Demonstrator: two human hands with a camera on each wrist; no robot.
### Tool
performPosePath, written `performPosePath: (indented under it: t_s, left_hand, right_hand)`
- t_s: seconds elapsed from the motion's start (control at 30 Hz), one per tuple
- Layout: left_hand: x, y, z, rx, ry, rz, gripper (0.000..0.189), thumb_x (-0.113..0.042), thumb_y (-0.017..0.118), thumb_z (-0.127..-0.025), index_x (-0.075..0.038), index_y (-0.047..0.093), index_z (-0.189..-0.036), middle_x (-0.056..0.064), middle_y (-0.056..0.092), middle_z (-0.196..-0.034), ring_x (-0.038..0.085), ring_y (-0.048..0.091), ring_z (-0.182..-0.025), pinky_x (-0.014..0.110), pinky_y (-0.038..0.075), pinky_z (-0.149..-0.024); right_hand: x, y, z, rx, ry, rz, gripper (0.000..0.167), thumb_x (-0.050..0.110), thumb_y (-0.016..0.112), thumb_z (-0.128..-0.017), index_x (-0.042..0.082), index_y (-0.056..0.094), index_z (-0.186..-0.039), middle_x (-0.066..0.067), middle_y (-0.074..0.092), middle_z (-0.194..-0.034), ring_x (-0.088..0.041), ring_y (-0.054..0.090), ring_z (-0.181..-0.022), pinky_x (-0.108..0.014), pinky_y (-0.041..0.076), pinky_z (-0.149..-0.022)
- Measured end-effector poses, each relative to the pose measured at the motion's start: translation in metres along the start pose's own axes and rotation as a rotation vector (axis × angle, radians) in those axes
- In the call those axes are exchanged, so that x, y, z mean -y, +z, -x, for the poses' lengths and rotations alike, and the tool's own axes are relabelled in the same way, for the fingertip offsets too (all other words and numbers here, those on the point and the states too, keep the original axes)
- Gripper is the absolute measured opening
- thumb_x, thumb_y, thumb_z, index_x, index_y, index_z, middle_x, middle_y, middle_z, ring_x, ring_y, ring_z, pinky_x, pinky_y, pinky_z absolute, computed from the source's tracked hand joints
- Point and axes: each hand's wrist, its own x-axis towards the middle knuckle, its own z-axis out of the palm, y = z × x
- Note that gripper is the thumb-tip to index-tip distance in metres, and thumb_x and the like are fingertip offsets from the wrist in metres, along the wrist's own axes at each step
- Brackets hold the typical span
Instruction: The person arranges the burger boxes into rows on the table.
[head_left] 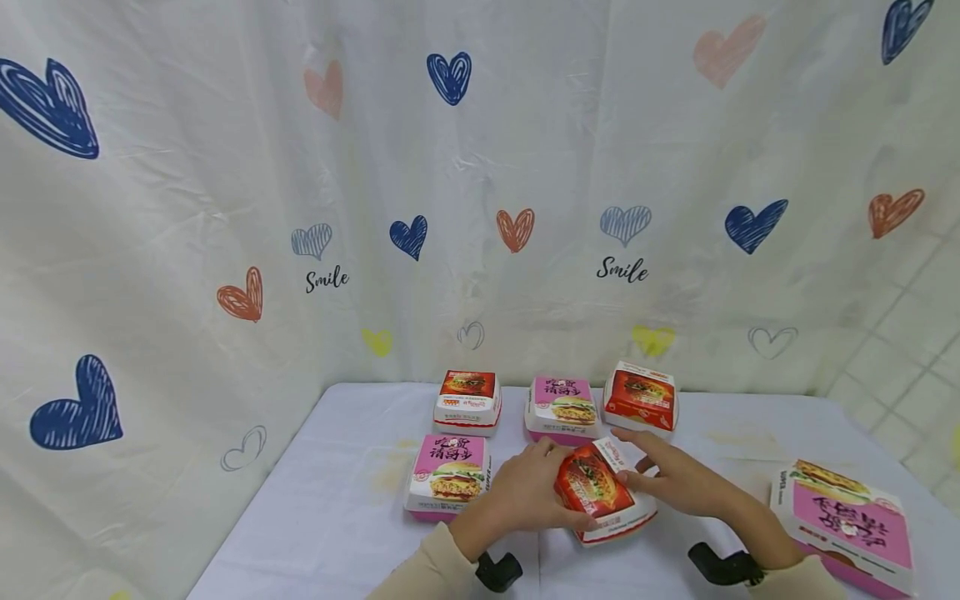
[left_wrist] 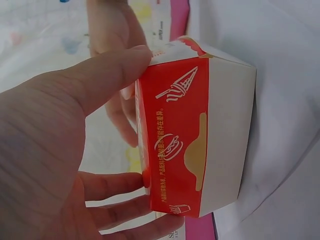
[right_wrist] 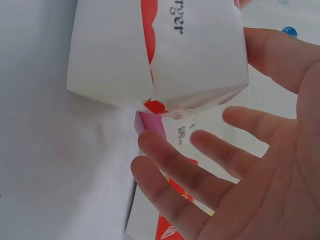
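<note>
A red-and-white burger box (head_left: 597,481) sits turned at an angle on the cloth, between both hands. My left hand (head_left: 525,492) grips it from the left. In the left wrist view its thumb lies at one corner of the red-sided box (left_wrist: 175,135) and its fingertips at the opposite one. My right hand (head_left: 675,479) is at the right of the box, thumb by the top edge. The right wrist view shows this hand's fingers (right_wrist: 185,175) spread and apart from the white side of the box.
Behind stand a red-topped box (head_left: 468,400), a pink box (head_left: 564,404) and another red-topped box (head_left: 641,398). One pink box (head_left: 448,475) lies left of my left hand. A larger pink box (head_left: 843,521) is at the right. A heart-printed curtain (head_left: 540,167) hangs behind the table (head_left: 300,517).
</note>
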Motion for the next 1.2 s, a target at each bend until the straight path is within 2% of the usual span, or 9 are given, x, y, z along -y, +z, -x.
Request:
performPosePath:
  t_s: [0.1,0.23,0.5,0.87,1.0,1.2]
  left_hand:
    - [0.002,-0.002,0.000,0.009,0.019,-0.009,0.092,-0.074,0.078,-0.071,-0.033,0.050,-0.148,-0.009,0.055,-0.137,0.012,0.060,-0.117,0.038,0.058,-0.093]
    - [0.003,-0.004,0.000,0.017,0.041,-0.017,0.090,-0.073,0.078,-0.072,-0.032,0.050,-0.147,-0.010,0.055,-0.140,0.012,0.058,-0.120,0.039,0.057,-0.095]
    - [0.006,-0.009,0.001,0.030,0.040,0.002,0.086,-0.067,0.081,-0.074,-0.033,0.051,-0.147,-0.010,0.054,-0.144,0.013,0.057,-0.125,0.044,0.056,-0.097]
    - [0.011,-0.015,0.003,0.064,0.064,0.044,0.080,-0.057,0.081,-0.080,-0.033,0.049,-0.150,-0.009,0.047,-0.154,0.016,0.056,-0.131,0.043,0.055,-0.100]
    - [0.014,-0.016,0.002,0.060,0.077,0.049,0.076,-0.054,0.081,-0.081,-0.033,0.052,-0.147,-0.010,0.047,-0.153,0.014,0.057,-0.129,0.041,0.054,-0.101]
    - [0.017,-0.016,0.001,0.059,0.078,0.063,0.071,-0.051,0.082,-0.082,-0.033,0.054,-0.145,-0.011,0.047,-0.152,0.013,0.056,-0.131,0.041,0.053,-0.103]
  right_hand:
    - [-0.001,0.001,-0.001,0.007,-0.032,-0.010,0.080,0.038,0.073,-0.094,0.011,0.035,-0.158,-0.027,0.039,-0.156,-0.029,0.060,-0.112,-0.047,0.057,-0.086]
    - [-0.002,0.003,-0.001,0.024,-0.035,-0.008,0.079,0.039,0.071,-0.094,0.012,0.034,-0.159,-0.028,0.037,-0.157,-0.029,0.059,-0.113,-0.049,0.057,-0.087]
    - [-0.005,0.005,-0.002,0.042,0.006,-0.031,0.078,0.041,0.072,-0.094,0.011,0.036,-0.157,-0.023,0.048,-0.149,-0.027,0.060,-0.112,-0.047,0.058,-0.085]
    - [-0.004,0.005,-0.003,0.022,-0.028,-0.032,0.070,0.040,0.070,-0.096,0.005,0.042,-0.149,-0.022,0.049,-0.149,-0.025,0.062,-0.110,-0.043,0.057,-0.084]
    - [-0.003,0.005,-0.003,0.010,-0.033,-0.026,0.067,0.039,0.070,-0.096,0.004,0.044,-0.147,-0.021,0.052,-0.147,-0.023,0.063,-0.109,-0.040,0.056,-0.083]
    - [-0.004,0.006,-0.003,0.006,-0.030,-0.038,0.066,0.037,0.070,-0.096,0.003,0.045,-0.146,-0.020,0.053,-0.144,-0.023,0.063,-0.108,-0.042,0.057,-0.085]
